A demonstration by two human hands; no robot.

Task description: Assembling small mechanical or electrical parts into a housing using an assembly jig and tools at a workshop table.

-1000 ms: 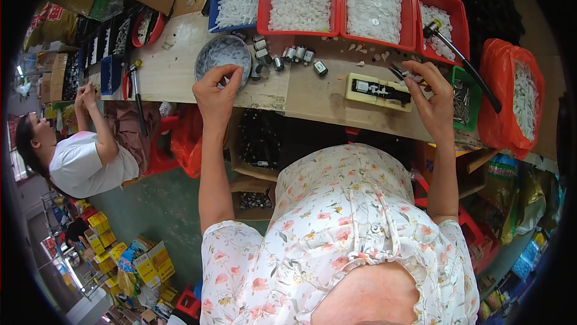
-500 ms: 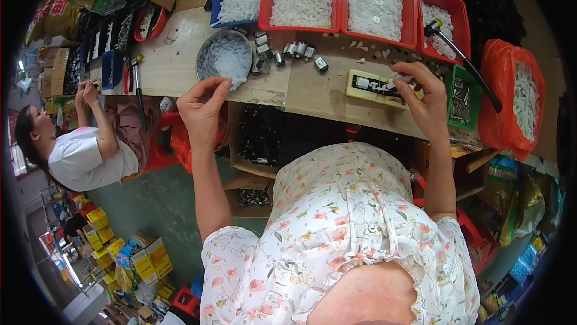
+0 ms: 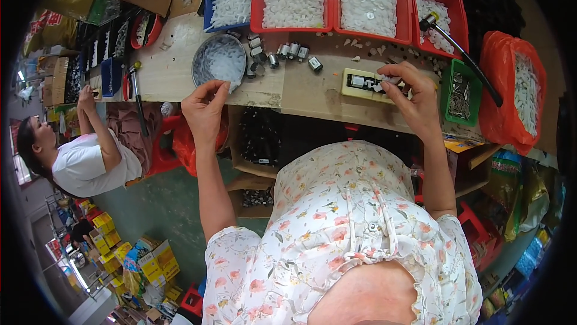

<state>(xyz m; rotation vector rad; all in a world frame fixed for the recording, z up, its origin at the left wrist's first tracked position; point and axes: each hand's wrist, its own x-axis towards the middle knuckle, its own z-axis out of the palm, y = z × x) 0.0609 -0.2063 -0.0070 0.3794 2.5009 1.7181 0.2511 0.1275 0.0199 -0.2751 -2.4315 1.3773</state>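
A round metal bowl [image 3: 196, 63] of whitish translucent grease-like stuff [image 3: 223, 60] stands on the bench. At its near rim my left hand [image 3: 203, 111] is closed in a pinch beside a white clump; whether anything is between the fingertips I cannot make out. My right hand [image 3: 416, 101] pinches a small white plastic part over a cream block [image 3: 348, 90]. Lying in that block are a small silver motor [image 3: 356, 80] and a black housing with white pieces, partly hidden by my fingers.
Behind are a blue bin [image 3: 209, 9] and red bins [image 3: 329, 15] of white parts. Several small motors [image 3: 293, 50] lie mid-bench. At right are a green tray [image 3: 448, 98] of metal pins, a hammer [image 3: 466, 60] and a red bag [image 3: 502, 84]. Another person [image 3: 90, 156] sits at left.
My right hand has come slightly left and down, bringing the white part closer over the cream block. My left hand stays pinched by the bowl. The whole view has shifted a little.
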